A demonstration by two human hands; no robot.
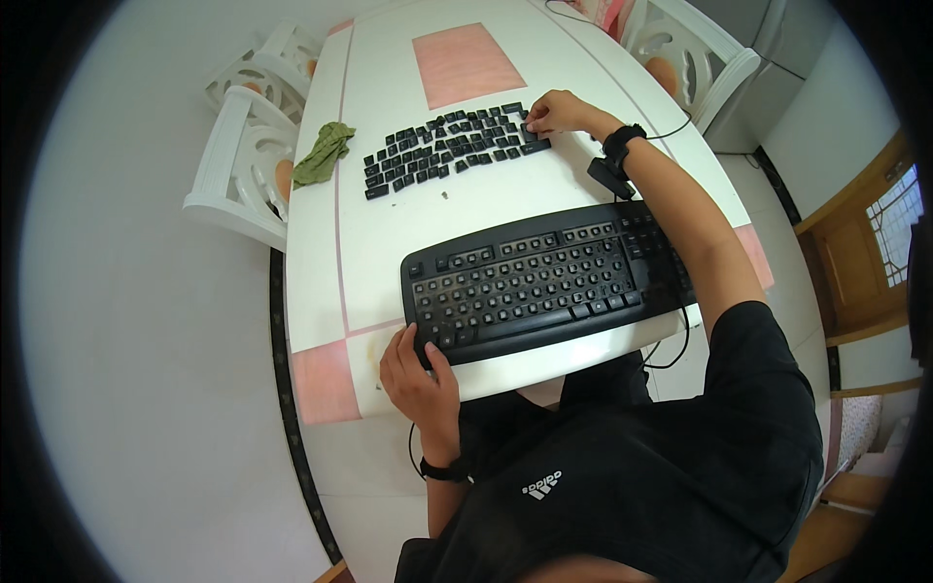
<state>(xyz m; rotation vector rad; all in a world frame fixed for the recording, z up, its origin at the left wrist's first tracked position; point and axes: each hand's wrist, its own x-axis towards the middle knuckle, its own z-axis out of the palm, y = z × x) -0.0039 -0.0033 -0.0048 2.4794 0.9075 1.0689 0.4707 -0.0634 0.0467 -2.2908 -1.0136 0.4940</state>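
A black keyboard (pixel 530 282) lies near the table's front edge, most of its keycaps off and the bare key posts showing. My left hand (pixel 420 382) grips its lower left corner, thumb and fingers either side of it. Beyond the keyboard, several loose black keycaps (pixel 442 146) are laid out in rows like a key layout. At the right end of these rows my right hand (pixel 562 113) is closed in a pinch on a keycap (pixel 530 127), which its fingertips partly cover. My right forearm passes over the keyboard's right end and hides part of it.
A crumpled green cloth (pixel 326 154) lies at the table's left edge. White chairs (pixel 243 175) stand to the left, another chair (pixel 695 58) at the far right. A black cable (pixel 680 335) hangs over the front edge. Small dark crumbs (pixel 445 195) lie between keycaps and keyboard.
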